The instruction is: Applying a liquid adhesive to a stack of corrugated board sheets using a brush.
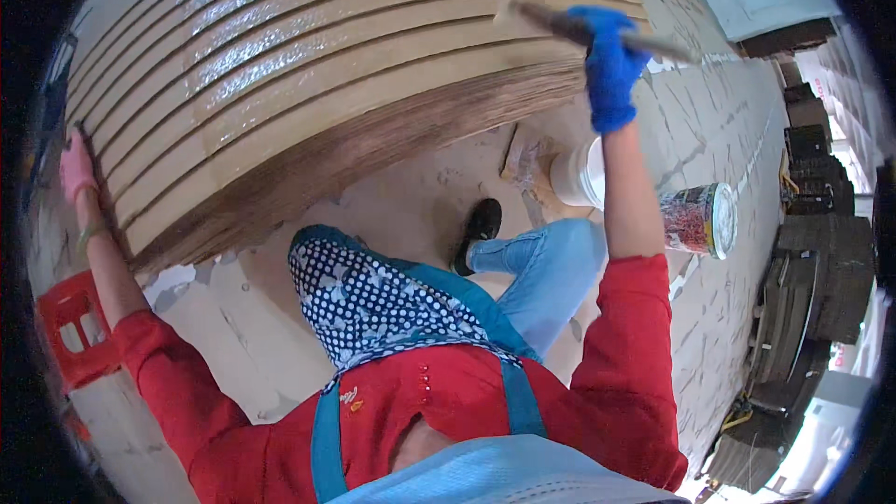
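A stack of brown cardboard sheets (308,103) lies fanned in overlapping steps ahead of me, its strips shiny and wet-looking toward the left. In a pink glove, my left hand (78,166) lies with fingers stretched along the stack's left end; their far side is partly hidden. My right hand (611,70), gloved in blue, is closed around the handle of a brush (551,21) above the stack's right end. The brush's pale tip points left over the sheets, and its handle sticks out to the right.
A white bucket (581,175) and a printed tin with a pale top (721,221) stand on the floor below my right arm. A red plastic crate (79,331) sits at the left. Dark stacks of cardboard (821,271) line the far right.
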`<state>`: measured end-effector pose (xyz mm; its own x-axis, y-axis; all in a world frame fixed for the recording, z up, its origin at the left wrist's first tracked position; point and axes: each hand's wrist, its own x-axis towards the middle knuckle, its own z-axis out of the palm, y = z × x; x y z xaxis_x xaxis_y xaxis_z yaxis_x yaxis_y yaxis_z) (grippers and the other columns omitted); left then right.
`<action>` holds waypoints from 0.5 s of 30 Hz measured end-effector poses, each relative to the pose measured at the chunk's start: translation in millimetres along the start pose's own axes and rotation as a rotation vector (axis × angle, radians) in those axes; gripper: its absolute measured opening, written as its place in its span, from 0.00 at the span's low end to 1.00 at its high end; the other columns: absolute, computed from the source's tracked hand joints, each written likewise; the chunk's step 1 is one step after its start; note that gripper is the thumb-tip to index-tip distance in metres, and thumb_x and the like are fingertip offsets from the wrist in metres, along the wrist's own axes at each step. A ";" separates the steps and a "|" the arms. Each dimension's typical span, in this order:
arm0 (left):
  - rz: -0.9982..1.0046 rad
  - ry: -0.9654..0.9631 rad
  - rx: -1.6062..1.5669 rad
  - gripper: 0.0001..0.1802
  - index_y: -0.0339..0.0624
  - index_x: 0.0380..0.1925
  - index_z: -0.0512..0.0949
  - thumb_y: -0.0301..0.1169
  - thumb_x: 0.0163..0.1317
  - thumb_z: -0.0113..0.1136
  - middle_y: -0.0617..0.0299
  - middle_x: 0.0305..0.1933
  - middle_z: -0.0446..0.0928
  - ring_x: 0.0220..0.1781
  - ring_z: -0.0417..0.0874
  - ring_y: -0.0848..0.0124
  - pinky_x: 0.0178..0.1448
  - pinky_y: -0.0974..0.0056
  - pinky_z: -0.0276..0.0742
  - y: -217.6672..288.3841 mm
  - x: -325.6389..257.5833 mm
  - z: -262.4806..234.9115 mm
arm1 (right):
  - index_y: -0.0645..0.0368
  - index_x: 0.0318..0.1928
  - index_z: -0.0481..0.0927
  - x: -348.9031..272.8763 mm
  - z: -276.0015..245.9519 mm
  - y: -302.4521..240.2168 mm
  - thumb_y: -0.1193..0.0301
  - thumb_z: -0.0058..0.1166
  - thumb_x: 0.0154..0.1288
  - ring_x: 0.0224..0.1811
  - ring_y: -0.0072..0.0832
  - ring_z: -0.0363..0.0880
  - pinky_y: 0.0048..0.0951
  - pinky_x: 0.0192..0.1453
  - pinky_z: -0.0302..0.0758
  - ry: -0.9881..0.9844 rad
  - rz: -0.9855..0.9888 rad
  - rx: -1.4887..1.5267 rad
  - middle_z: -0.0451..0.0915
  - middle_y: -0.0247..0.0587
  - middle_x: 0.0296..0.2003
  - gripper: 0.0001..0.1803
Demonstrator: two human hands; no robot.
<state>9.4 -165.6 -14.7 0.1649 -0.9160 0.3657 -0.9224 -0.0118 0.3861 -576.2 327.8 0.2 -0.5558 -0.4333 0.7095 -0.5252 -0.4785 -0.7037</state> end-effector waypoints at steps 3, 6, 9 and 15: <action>0.046 0.034 0.029 0.42 0.31 0.49 0.65 0.61 0.49 0.39 0.46 0.53 0.65 0.56 0.65 0.56 0.58 0.60 0.57 -1.7 4.8 4.8 | 0.64 0.22 0.74 7.4 21.1 9.9 0.76 0.46 0.54 0.28 0.25 0.74 0.25 0.36 0.70 0.026 0.009 -0.281 0.75 0.38 0.23 0.06; 0.050 0.100 0.022 0.40 0.31 0.48 0.66 0.59 0.50 0.40 0.46 0.52 0.66 0.55 0.65 0.55 0.57 0.60 0.58 -1.1 8.2 9.0 | 0.58 0.21 0.73 -32.8 55.6 1.4 0.75 0.50 0.50 0.20 0.25 0.70 0.28 0.25 0.66 0.013 -0.376 -0.456 0.72 0.35 0.17 0.04; 0.029 -0.037 -0.034 0.39 0.30 0.47 0.67 0.58 0.50 0.42 0.45 0.52 0.66 0.55 0.65 0.54 0.57 0.61 0.58 1.0 5.3 9.3 | 0.57 0.19 0.73 -86.2 86.7 -28.9 0.76 0.51 0.46 0.20 0.27 0.70 0.28 0.25 0.66 -0.082 -0.261 -0.697 0.72 0.37 0.18 0.04; 0.268 0.347 -0.144 0.40 0.29 0.46 0.68 0.58 0.49 0.44 0.44 0.51 0.67 0.55 0.65 0.54 0.57 0.61 0.58 12.6 -16.4 4.6 | 0.64 0.25 0.77 9.3 80.6 -22.0 0.75 0.49 0.53 0.28 0.21 0.73 0.22 0.33 0.69 -0.151 -0.148 -0.067 0.76 0.38 0.25 0.06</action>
<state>-6.6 -152.5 -19.7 0.0573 -0.6907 0.7209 -0.8946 0.2849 0.3441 -517.9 272.7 25.4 -0.3698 -0.4738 0.7992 -0.6383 -0.4955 -0.5891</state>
